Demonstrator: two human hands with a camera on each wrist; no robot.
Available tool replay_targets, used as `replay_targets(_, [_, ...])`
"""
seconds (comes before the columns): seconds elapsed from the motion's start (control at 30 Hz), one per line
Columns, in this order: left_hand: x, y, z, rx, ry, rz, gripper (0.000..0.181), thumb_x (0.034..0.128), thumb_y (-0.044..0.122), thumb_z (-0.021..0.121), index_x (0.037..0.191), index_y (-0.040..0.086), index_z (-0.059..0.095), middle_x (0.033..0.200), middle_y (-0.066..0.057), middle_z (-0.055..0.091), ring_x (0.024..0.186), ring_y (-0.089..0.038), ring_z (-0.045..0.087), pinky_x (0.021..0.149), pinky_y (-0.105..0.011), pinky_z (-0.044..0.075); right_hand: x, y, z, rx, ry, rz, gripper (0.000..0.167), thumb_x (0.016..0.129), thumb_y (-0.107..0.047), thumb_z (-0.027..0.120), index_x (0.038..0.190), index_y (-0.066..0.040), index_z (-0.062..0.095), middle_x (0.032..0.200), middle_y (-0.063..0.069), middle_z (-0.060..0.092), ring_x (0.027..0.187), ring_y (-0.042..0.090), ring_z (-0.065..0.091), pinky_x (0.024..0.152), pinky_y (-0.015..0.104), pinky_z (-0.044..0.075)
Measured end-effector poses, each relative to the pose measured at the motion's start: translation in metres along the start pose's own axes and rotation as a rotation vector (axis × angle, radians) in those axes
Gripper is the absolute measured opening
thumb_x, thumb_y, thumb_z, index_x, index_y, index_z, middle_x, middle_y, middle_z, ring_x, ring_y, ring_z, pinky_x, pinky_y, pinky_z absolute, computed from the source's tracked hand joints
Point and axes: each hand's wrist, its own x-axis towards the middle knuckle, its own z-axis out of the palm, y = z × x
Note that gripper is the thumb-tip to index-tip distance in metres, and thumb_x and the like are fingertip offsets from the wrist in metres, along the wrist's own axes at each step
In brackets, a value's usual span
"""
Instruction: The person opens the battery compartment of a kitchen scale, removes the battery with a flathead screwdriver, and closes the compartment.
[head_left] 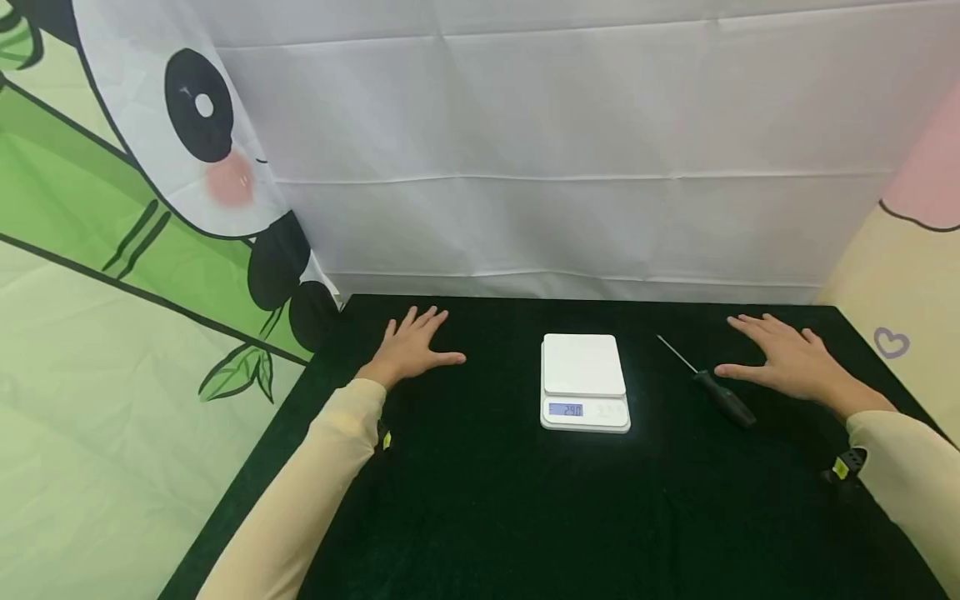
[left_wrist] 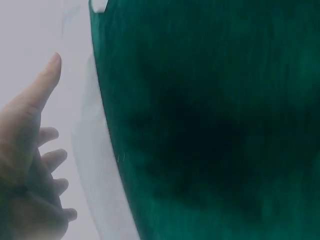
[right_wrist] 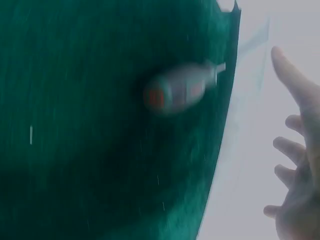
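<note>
In the head view my left hand point(head_left: 409, 348) is spread over the left part of the dark green table, holding nothing. My right hand point(head_left: 787, 362) is likewise spread, on the right side, near a screwdriver point(head_left: 726, 400) with a dark handle and a thin metal shaft pointing up and left. Between the hands lies a white digital scale point(head_left: 585, 367) with a lit display and a bare top. The left wrist view catches the left hand point(left_wrist: 30, 160) with fingers apart. In the right wrist view the screwdriver point(right_wrist: 177, 89) is blurred, apart from the right hand point(right_wrist: 302, 165).
The green cloth-covered table point(head_left: 487, 517) ends at a white hanging cloth point(head_left: 555, 150) behind it. A printed panda cloth point(head_left: 135, 292) hangs at the left, a yellow and pink one point(head_left: 915, 292) at the right.
</note>
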Motion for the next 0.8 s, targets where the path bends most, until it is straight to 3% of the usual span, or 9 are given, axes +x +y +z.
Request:
replay_targets(0.1, [0.007, 0.019, 0.017, -0.028, -0.037, 0.044, 0.095, 0.083, 0.069, 0.061, 0.156, 0.018, 0.026, 0.165, -0.005, 0.015, 0.151, -0.035, 0.003, 0.116, -0.064, 0.004, 0.01, -0.015, 0.011, 0.055, -0.007, -0.021, 0.093, 0.084, -0.056, 0.069, 0.15, -0.001, 0.032, 0.154, 0.03, 0.027, 0.142, 0.052, 0.017, 0.102, 0.077, 0.014])
replay_targets(0.27, [0.019, 0.055, 0.043, -0.095, -0.146, 0.068, 0.092, 0.0821, 0.063, 0.067, 0.154, 0.02, 0.03, 0.164, 0.0, 0.017, 0.152, -0.032, 0.002, 0.117, -0.061, 0.005, 0.028, -0.047, 0.033, 0.178, -0.056, -0.025, 0.091, 0.083, -0.049, 0.073, 0.149, -0.001, 0.033, 0.155, 0.03, 0.025, 0.141, 0.053, 0.018, 0.104, 0.074, 0.018])
replay_targets(0.43, [0.028, 0.084, 0.063, -0.081, -0.24, 0.077, 0.09, 0.0821, 0.06, 0.069, 0.154, 0.023, 0.03, 0.164, 0.003, 0.016, 0.152, -0.03, 0.002, 0.119, -0.058, 0.005, 0.042, -0.066, 0.057, 0.289, -0.139, -0.075, 0.088, 0.083, -0.037, 0.077, 0.15, 0.0, 0.033, 0.156, 0.029, 0.025, 0.142, 0.052, 0.019, 0.108, 0.069, 0.019])
replay_targets(0.6, [0.031, 0.099, 0.073, -0.071, -0.3, 0.088, 0.093, 0.0794, 0.057, 0.074, 0.154, 0.023, 0.03, 0.165, 0.004, 0.014, 0.153, -0.028, 0.0, 0.119, -0.057, 0.004, 0.049, -0.071, 0.075, 0.332, -0.224, -0.092, 0.093, 0.079, -0.037, 0.08, 0.148, 0.004, 0.034, 0.156, 0.029, 0.025, 0.143, 0.052, 0.014, 0.108, 0.071, 0.015])
replay_targets(0.8, [0.034, 0.103, 0.076, -0.059, -0.318, 0.086, 0.095, 0.0768, 0.053, 0.078, 0.154, 0.026, 0.03, 0.165, 0.006, 0.014, 0.153, -0.027, -0.001, 0.119, -0.056, 0.004, 0.052, -0.071, 0.087, 0.297, -0.234, -0.115, 0.094, 0.078, -0.042, 0.08, 0.147, 0.003, 0.036, 0.156, 0.027, 0.027, 0.144, 0.052, 0.011, 0.109, 0.072, 0.011])
